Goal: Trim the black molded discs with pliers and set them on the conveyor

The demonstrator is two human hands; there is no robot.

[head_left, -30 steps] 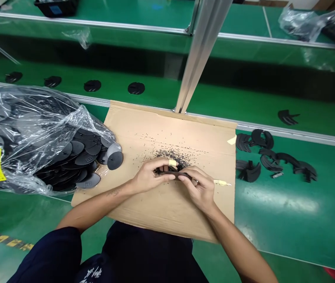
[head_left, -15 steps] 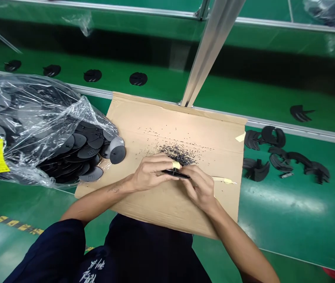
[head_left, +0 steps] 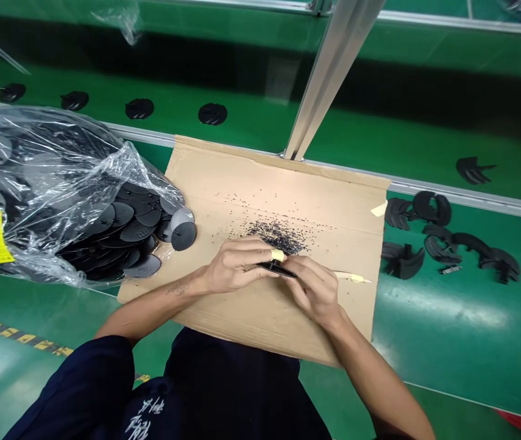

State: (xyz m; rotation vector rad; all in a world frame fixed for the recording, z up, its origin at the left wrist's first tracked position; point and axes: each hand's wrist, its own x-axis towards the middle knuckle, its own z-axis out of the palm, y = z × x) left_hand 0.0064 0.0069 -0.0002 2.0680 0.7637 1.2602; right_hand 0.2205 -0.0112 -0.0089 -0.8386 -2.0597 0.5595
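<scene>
Between my two hands is a thin black plastic disc [head_left: 279, 269], held nearly edge-on above the cardboard. My left hand [head_left: 235, 264] grips its left side, with a yellow wrap [head_left: 277, 255] on a fingertip. On the right side, my right hand [head_left: 313, 284] pinches the same disc, its fingers curled. Just beyond the hands lies a pile of tiny black pieces [head_left: 283, 237], scattered on the cardboard sheet [head_left: 224, 174]. A thin pale tool with a pointed metal tip [head_left: 354, 278] rests right of my right hand.
A clear plastic bag [head_left: 49, 159] spills many black discs [head_left: 144, 266] at the left. Curved black parts [head_left: 430, 208] lie on the green table at the right. Several black parts [head_left: 213, 113] stand along the back ledge. A metal post [head_left: 329, 79] rises behind the cardboard.
The view has shifted slightly. Both hands keep their grip on the disc, which looks almost unchanged in position and tilt.
</scene>
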